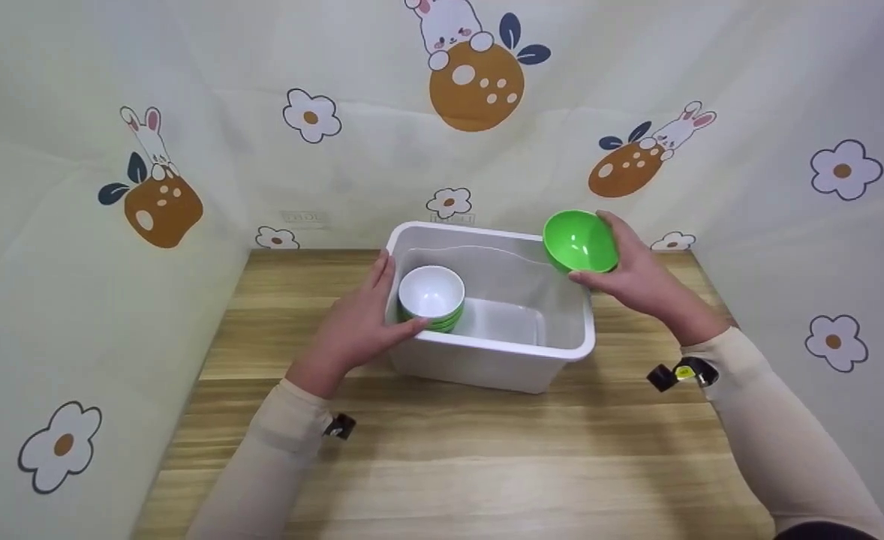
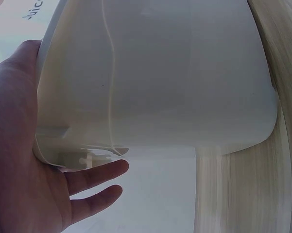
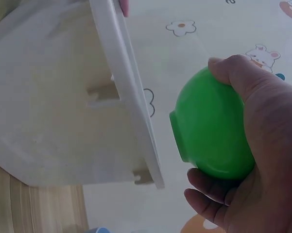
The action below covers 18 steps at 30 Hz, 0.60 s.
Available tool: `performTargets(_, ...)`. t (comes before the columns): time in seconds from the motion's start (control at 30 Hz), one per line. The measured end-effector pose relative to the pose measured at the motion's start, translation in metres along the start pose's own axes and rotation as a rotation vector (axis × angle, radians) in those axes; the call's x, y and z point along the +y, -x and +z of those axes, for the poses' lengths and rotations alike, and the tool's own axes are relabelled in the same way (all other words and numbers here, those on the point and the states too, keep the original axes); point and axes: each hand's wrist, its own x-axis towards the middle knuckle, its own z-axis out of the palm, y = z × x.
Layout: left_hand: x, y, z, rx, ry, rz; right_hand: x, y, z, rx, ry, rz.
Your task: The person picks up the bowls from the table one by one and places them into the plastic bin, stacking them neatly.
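A green bowl (image 1: 580, 241) is held in my right hand (image 1: 641, 274) over the right back corner of a white plastic bin (image 1: 498, 345). Its green inside shows in the head view, its rounded outside and foot ring in the right wrist view. Thumb and fingers grip it from opposite sides. My left hand (image 1: 356, 322) holds the bin's front left corner, the thumb over the front rim and fingers along the left side. In the left wrist view, two fingers stretch out straight beside the bin. Stacked bowls (image 1: 432, 292), white inside and green outside, stand in the bin's left end.
The bin stands on a wood-grain table (image 1: 487, 465). A pale curtain (image 1: 367, 172) printed with rabbits and flowers hangs behind and on both sides. In the right wrist view a small blue object (image 3: 101, 230) shows at the bottom edge.
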Motion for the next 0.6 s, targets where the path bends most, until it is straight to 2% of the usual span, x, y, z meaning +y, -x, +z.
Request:
performTargets(0.4, -0.002, -0.001, 0.002, 0.012, 0.003, 0.013, -0.017, -0.005, 0.006, -0.079, -0.042, 0.009)
performTargets(0.6, -0.003, -0.001, 0.003, 0.011, 0.010, 0.010, -0.024, -0.010, 0.012, -0.117, -0.016, 0.003)
